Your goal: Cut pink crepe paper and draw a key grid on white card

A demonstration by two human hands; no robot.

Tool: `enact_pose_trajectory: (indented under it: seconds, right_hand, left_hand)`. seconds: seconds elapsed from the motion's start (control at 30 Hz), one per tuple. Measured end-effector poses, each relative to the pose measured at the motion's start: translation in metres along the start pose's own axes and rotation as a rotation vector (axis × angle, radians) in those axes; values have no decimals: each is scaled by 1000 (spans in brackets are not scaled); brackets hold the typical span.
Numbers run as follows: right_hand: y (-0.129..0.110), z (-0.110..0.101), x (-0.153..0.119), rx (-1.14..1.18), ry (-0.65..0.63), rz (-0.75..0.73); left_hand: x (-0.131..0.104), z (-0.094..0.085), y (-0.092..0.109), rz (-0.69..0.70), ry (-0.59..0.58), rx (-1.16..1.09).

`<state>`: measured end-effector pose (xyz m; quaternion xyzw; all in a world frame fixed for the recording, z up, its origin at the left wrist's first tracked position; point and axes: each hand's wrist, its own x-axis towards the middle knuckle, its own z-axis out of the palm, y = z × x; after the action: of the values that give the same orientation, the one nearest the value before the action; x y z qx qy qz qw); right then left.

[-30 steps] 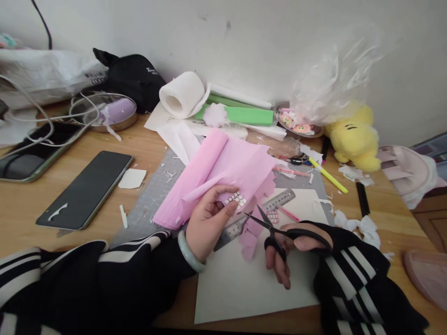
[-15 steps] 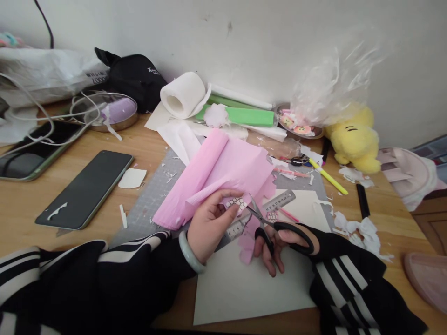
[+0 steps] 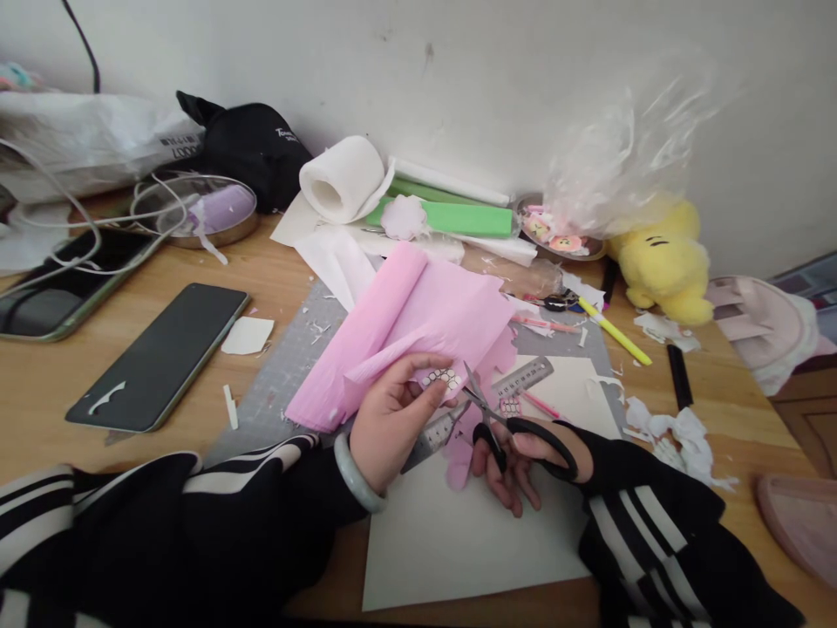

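At six o'clock, the left hand (image 3: 397, 417) is pinching honeycomb-patterned paper (image 3: 441, 378), ideally keeping it taut; at five, the right hand (image 3: 513, 475) is holding parted scissors (image 3: 487, 410).

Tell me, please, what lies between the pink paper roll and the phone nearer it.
The head view shows a white paper piece, a white strip, scraps and, beside the roll, grey cutting mat.
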<state>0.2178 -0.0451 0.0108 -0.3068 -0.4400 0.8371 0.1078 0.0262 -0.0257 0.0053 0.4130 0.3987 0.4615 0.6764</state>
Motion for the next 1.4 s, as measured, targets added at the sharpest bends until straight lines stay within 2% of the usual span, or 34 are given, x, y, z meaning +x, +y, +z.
enact_pose_trajectory:
  seconds: [0.3, 0.67, 0.87, 1.4]
  right_hand:
    - [-2, 1, 1, -16, -17, -63]
    - [0, 0, 2, -15, 17, -47]
    - [1, -3, -2, 3, 11, -11]
    - [-2, -5, 0, 19, -1, 17]
  left_hand:
    - [-1, 0, 0, -6, 19, 57]
    - [0, -2, -3, 10, -62, -26]
    - [1, -1, 0, -8, -27, -66]
    - [2, 2, 4, -47, 17, 21]
